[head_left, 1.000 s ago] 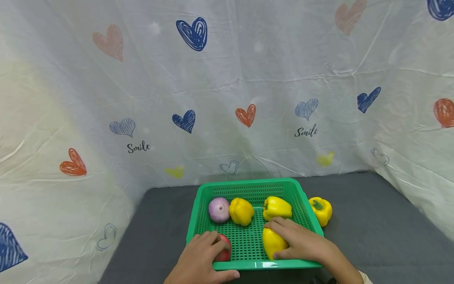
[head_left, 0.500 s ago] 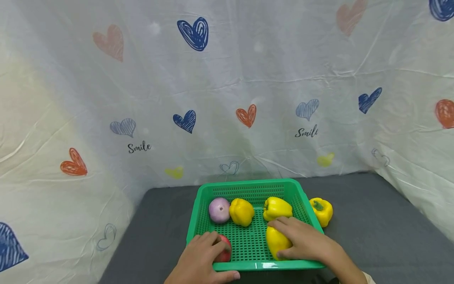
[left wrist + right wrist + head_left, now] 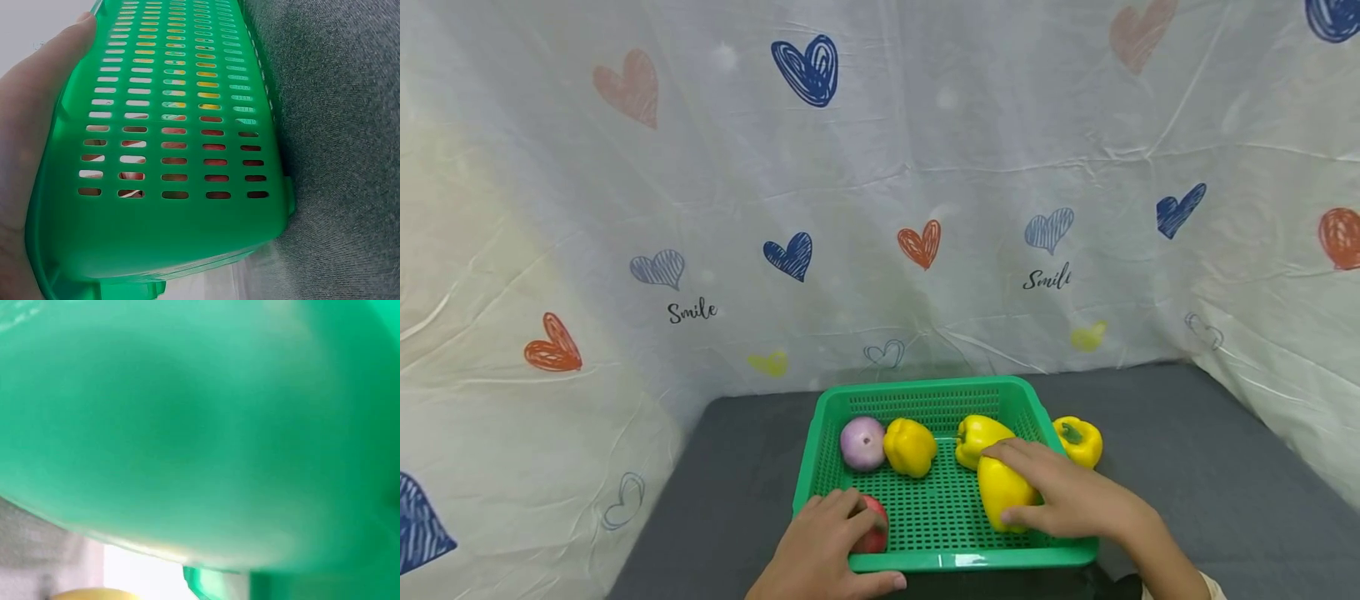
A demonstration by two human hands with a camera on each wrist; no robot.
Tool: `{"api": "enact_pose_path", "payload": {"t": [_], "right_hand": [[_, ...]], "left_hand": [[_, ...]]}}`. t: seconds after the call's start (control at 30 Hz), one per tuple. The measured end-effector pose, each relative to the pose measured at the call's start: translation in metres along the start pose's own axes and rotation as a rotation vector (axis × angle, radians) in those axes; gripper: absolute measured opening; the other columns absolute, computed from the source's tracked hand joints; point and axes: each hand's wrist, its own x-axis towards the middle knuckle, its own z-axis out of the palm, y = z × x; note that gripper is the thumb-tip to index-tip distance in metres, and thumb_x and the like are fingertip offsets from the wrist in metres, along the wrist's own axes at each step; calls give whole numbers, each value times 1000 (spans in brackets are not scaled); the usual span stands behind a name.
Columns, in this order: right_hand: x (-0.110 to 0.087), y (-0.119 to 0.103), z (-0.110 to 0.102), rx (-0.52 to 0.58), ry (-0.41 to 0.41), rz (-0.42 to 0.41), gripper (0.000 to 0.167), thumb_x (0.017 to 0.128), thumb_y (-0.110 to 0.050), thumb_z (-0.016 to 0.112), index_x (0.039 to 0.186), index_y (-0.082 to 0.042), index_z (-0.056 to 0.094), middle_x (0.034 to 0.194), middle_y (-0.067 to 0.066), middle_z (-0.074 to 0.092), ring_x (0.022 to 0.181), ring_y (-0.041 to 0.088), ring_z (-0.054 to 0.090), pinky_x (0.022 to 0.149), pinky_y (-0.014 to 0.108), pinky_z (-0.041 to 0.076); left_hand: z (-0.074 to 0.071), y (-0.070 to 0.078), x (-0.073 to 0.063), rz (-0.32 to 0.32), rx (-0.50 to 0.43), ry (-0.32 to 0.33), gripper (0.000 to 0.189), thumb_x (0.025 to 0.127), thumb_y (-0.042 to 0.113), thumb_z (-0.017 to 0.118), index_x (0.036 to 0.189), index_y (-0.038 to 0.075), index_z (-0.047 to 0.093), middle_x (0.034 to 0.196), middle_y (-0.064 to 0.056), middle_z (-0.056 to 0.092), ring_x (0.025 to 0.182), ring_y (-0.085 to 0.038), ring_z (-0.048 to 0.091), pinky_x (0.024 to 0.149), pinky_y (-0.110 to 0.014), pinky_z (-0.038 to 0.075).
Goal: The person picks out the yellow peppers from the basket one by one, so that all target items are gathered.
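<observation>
On the dark grey fabric-covered table, a green perforated plastic basket contains the held yellow bell pepper, a smooth, glossy, elongated vegetable, at its right side near the near rim. The right hand is partly closed around it: fingers bent over the top, thumb against the near end. Whether the pepper's underside touches the basket floor cannot be told; the right-wrist view gives mostly blurred green.

The left hand lies over the near left corner, fingers curled on a red rounded item, thumb extended outside the near rim. How much of the grip bears on the rim is not clear.

Along the far side stand a pale purple round vegetable, a blocky yellow pepper just beside it, and a yellow pepper lying on its side farther right. A green-stemmed yellow pepper sits outside the right wall.

Handling: treat the held pepper as light, firm and probably hollow. Its shiny skin is likely slippery, and its wall may bruise or crack if squeezed. Grasp across the widest part with spread fingers and opposed thumb; apply moderate, even pressure.
</observation>
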Motion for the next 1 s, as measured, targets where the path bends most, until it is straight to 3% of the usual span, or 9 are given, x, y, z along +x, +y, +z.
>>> {"api": "enact_pose_path", "payload": {"t": [0.3,0.43,0.77,1.0], "right_hand": [[-4,3,-8,37,12,-12,57,94,-42,71,142,-21,50,139,-4,52,117,17,53,92,41,49],[-6,4,-11,55,19,-47,55,93,-37,73,141,-17,52,137,-2,53,114,16,53,88,38,50],[-15,14,-19,210,34,-55,57,91,-24,76,141,-16,50,136,-4,53,104,11,54,84,31,49],[-20,16,-28,187,92,-67,55,90,-23,78,138,-20,52,124,-11,55,97,11,52,77,30,49]], "left_hand": [[1,-1,-1,2,1,6,51,86,77,55,101,29,66,92,17,43,77,-3,39,69,-29,36],[1,-1,-1,2,6,9,51,86,77,55,102,29,66,92,17,43,77,-3,39,69,-29,36],[2,0,-2,16,13,26,51,86,76,56,102,29,67,91,17,42,76,-3,38,68,-26,34],[2,0,-2,12,13,27,51,86,76,55,102,29,67,92,17,44,77,-4,39,67,-26,34]]}}
